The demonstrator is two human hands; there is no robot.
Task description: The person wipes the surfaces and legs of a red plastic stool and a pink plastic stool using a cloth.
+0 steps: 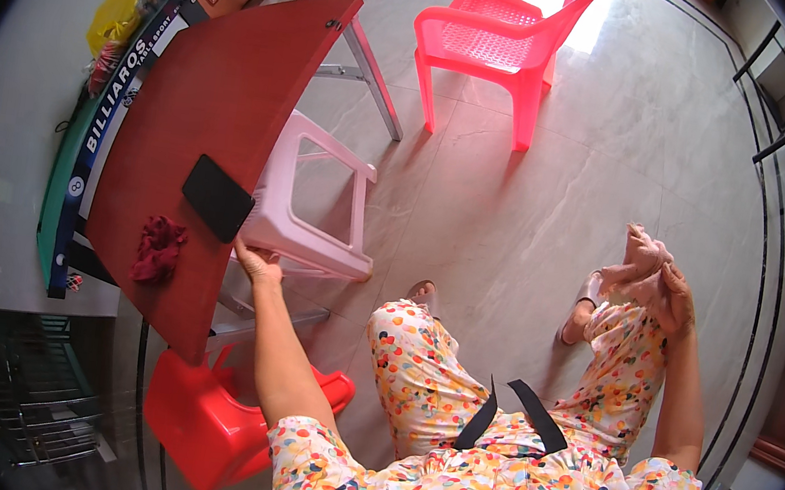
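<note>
My right hand [679, 306] grips a crumpled pale pink cloth [641, 264], which hangs in front of my right knee. On the other side, my left hand [259, 263] is at the near edge of a red-brown folding table [237, 72], beside a pale pink plastic stool [275, 216]. Some of its fingers are hidden, so I cannot tell whether it grips the table edge or the stool. Close to that hand, a black smartphone [218, 199] lies on the tabletop. A bunched dark red cloth [159, 249] rests nearer the table's corner.
Behind the table stands a toy billiard table [69, 183] with a yellow plastic bag [115, 13] on it. A red plastic stool [216, 422] is below the table's near end. Further off, a pink plastic armchair [495, 41] stands on the tiled floor [500, 207].
</note>
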